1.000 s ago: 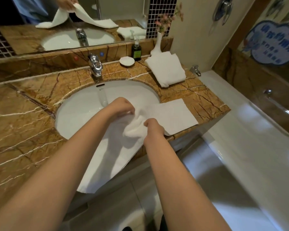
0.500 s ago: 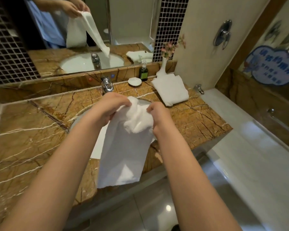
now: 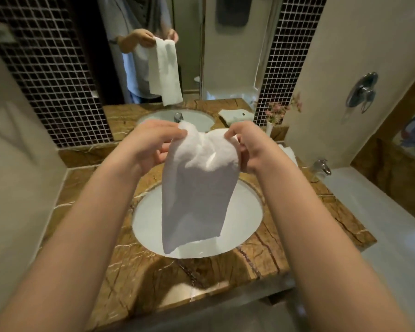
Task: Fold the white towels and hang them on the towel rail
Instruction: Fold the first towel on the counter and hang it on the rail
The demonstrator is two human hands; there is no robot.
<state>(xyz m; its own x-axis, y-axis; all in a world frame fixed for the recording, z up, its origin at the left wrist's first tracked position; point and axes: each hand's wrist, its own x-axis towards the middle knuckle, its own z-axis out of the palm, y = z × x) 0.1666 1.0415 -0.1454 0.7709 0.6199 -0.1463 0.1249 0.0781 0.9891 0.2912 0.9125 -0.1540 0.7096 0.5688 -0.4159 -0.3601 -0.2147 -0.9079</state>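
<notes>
Above the sink point(image 3: 247, 212), a person holds a white towel point(image 3: 197, 192) up by its bunched top edge, the left hand point(image 3: 151, 144) and right hand point(image 3: 252, 149) each curled to pinch one end while the rest hangs free. The cloth is crumpled at the grip and not squared, so a fold made from here would likely come out crooked. Its lower hem hangs over the sink, where any water could wet it, and a loosened pinch would drop it in.
</notes>
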